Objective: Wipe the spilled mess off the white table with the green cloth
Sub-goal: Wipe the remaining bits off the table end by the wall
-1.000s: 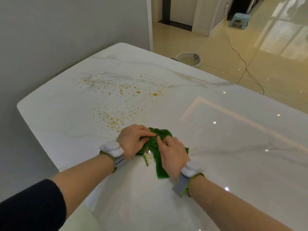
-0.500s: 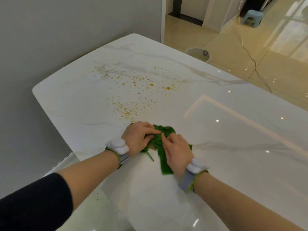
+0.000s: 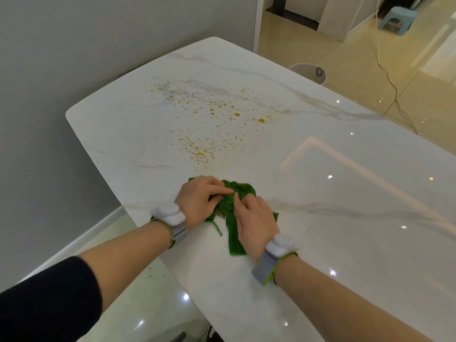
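A crumpled green cloth (image 3: 240, 193) lies on the white marble table (image 3: 345, 218) near its front left edge. My left hand (image 3: 199, 199) grips the cloth's left side with curled fingers. My right hand (image 3: 255, 223) rests on top of the cloth's right part and pinches its folds, hiding much of it. A strip of cloth sticks out below my right palm. Yellow-orange spilled drops (image 3: 209, 124) are scattered over the table just beyond the cloth, toward the far left corner.
A grey wall stands close along the table's left side. Past the far edge stands a white bin (image 3: 309, 72) on the tiled floor, with a cable (image 3: 392, 87) trailing and a blue stool (image 3: 398, 18) far off.
Both hands stay on the cloth and keep bunching it, with little shift on the table. The head camera has turned, so the table and spill sit further right and lower in view.
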Motion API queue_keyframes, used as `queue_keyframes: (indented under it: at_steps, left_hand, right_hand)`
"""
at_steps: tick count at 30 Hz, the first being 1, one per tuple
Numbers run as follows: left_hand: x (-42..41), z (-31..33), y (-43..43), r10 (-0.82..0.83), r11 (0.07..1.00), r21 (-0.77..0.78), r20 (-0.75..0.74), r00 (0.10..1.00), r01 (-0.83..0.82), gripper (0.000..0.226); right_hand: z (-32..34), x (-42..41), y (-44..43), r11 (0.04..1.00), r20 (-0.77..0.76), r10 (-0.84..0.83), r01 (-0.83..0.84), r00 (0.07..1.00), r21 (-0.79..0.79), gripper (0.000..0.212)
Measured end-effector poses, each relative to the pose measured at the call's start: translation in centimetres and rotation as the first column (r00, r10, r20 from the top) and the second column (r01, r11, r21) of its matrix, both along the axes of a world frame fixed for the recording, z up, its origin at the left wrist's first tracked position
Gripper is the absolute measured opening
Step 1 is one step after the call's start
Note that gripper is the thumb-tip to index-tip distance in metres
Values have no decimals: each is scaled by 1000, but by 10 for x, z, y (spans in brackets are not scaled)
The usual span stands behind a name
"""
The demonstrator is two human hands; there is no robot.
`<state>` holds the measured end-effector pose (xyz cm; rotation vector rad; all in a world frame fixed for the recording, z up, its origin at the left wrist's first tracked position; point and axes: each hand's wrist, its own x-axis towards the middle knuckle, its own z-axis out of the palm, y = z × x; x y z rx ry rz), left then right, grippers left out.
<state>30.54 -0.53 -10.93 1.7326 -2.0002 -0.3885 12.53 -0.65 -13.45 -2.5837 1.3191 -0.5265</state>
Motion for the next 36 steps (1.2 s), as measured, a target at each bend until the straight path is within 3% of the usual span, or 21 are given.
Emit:
queue_keyframes:
  at_steps: [5,9,12,17,21,27,31,36]
  left_hand:
    - [8,2,-2,22,999,-25,19,1000,-22,23]
    - [-3,2,-17,173,985,6,-19,985,-173,21]
    - [-2,3,-8,185,983,11,-34,982,-185,22]
    - [18,-5,54,127,991,-25,-45,991,-128,25]
    - [28,2,40,104,994,-36,-5,995,-104,22]
    - [16,2,13,267,964,0,-52,962,-267,21]
    - [30,-4,51,225,974,-30,-43,973,-227,24]
    - [61,2,65,46,999,-31,25,999,-45,22]
  right_hand:
    - [-1,1,-10,996,25,91,-91,996,-26,41]
    - [-2,15,-44,1000,-10,-11,10,1000,-22,41]
    - [-2,19,-32,998,-8,-41,40,999,-54,41]
    - [-2,14,32,990,16,139,-140,990,28,44]
    - [0,17,13,977,14,210,-210,978,30,45]
    - [1,43,-19,1000,14,12,-11,1000,-26,39]
    - [0,39,20,993,4,114,-114,993,-35,41]
    - [-2,40,33,957,35,289,-290,957,-3,46]
